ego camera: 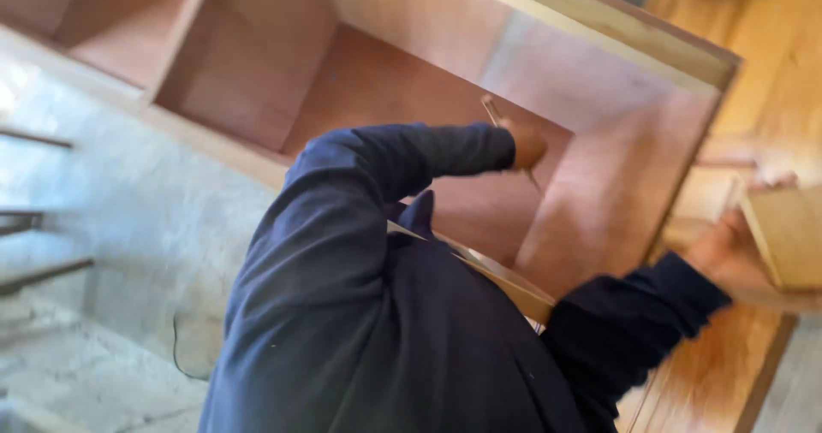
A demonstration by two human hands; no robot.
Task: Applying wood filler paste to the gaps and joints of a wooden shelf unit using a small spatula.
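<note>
The picture is blurred. My left hand [528, 146], in a dark blue sleeve, reaches into a large compartment of a reddish plywood cabinet [616, 168]. It is closed on a thin pencil-like stick [492, 109] held near the compartment's back panel. My right hand [728, 253], also in a dark sleeve, is outside the cabinet's right wall. It grips the edge of a light wooden board [792, 236]. My dark blue torso fills the lower middle and hides the cabinet's lower front edge.
The cabinet has more open compartments [248, 65] at the upper left. Grey concrete floor [128, 228] lies to the left, with a thin dark cable [181, 360] and metal bars [34, 138]. Orange-brown wooden panels [728, 373] lie at the right.
</note>
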